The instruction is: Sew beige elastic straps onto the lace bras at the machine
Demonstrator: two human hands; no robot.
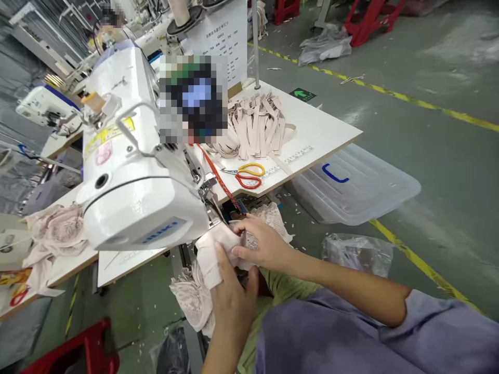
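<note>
A pale beige fabric piece (212, 254) with lace lies at the needle end of a white sewing machine (144, 208). On its near side, my left hand (232, 296) has its thumb and fingers closed on the cloth. My right hand (267, 244) pinches the lace part of the same piece, close to the presser area. More beige lace pieces (193, 301) hang in a bunch below the machine, and another lace bundle (273, 218) shows behind my right hand. The tips of some fingers are hidden by the cloth.
Scissors with yellow and red handles (249, 175) lie on the white table (331, 130), by a heap of beige strips (261, 124). A red ribbon (218, 176) runs down beside the machine. A clear plastic bin (362, 182) and a red stool (83, 350) stand nearby.
</note>
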